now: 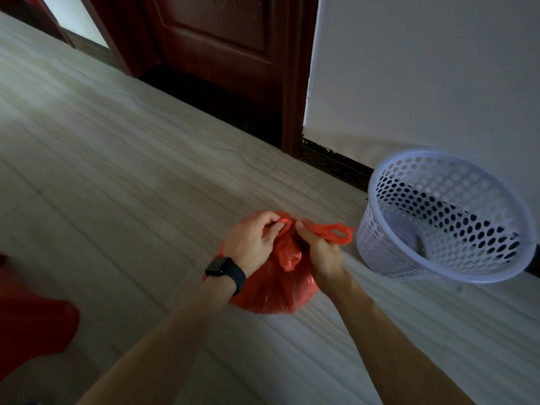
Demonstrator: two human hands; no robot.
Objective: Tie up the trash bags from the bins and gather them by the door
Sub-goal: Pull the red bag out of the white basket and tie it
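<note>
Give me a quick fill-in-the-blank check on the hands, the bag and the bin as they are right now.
1. The left hand and right hand both grip the top of a ____ trash bag.
2. The smartwatch is worn on the ____ wrist.
3. The perforated bin stands to the ____ of the bag.

Missing words: red; left; right.
</note>
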